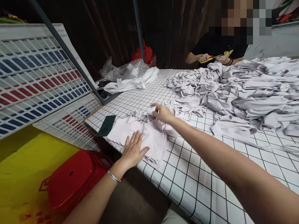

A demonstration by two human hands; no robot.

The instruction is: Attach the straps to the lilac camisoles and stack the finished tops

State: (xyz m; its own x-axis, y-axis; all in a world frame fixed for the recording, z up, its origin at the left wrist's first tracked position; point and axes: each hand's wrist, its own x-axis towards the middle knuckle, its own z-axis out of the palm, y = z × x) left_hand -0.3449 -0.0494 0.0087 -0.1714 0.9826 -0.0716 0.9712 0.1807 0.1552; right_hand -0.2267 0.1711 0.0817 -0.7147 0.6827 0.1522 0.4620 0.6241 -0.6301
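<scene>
My left hand (134,151) lies flat, fingers spread, on a stack of pale pinkish-white fabric pieces (153,141) with wavy dark-lined edges, near the table's front edge. Just above the stack's far side is my right hand (163,113), a little blurred, with its index finger stretched out and nothing visibly held. Crumpled strips of the same cloth (136,115) bunch up along the far edge of the stack. A dark green phone (106,125) rests at the stack's left corner.
A large heap of pale cloth (233,90) covers the table's (187,174) far right. Behind it a person (219,46) holds yellow-handled scissors (206,59). Plastic bags (130,73) lie at the back left. White crates (42,68) and a red stool (74,177) stand left.
</scene>
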